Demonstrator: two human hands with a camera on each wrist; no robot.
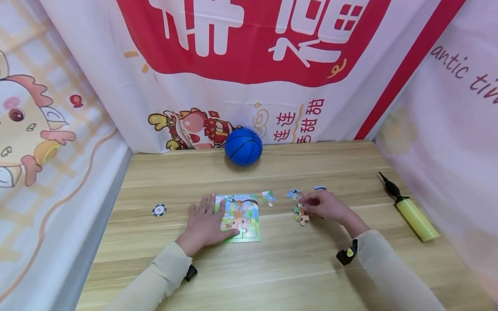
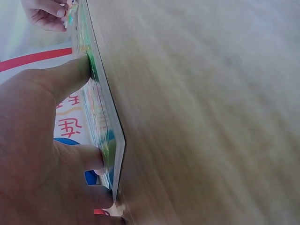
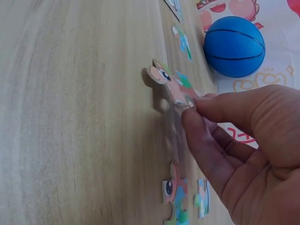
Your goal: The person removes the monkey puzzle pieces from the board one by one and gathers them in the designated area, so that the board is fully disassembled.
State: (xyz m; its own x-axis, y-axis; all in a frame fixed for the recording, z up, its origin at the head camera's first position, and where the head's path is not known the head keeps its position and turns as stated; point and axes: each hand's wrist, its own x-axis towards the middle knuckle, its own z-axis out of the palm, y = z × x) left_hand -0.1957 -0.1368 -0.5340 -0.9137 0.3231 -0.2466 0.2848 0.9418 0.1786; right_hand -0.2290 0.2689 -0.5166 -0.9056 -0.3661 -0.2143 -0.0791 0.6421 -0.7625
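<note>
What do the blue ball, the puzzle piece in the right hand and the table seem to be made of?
Blue ball: probably rubber or plastic, rather matte, with dark seam lines like a basketball's.
Puzzle piece in the right hand: likely printed cardboard, perhaps thin wood; a pale edge borders the coloured face.
Table: wood or woodlike laminate, low sheen, with streaky grain.

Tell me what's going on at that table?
Someone is working with a jigsaw puzzle. Their left hand rests spread out on the puzzle board, while their right hand pinches a loose piece with an eye on it, tilted up from the table. More pieces lie nearby, and a blue ball sits behind.
</note>
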